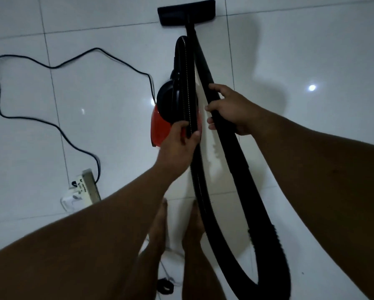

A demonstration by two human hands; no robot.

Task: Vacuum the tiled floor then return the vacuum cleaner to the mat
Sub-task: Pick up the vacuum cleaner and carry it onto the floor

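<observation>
The vacuuming step is looking underway; the right hand is gripping the wand, the left hand is pinching the ribbed hose just beside the vacuum cleaner; the floor head is lying beyond it; next comes pushing that head across the tiled floor; no mat is showing.

The power strip lettering is blurred; the hose loop leaves the bottom edge.

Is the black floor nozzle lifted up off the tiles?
No, the floor nozzle lies flat on the tiled floor at the far end of the wand, which the right hand grips.
</observation>
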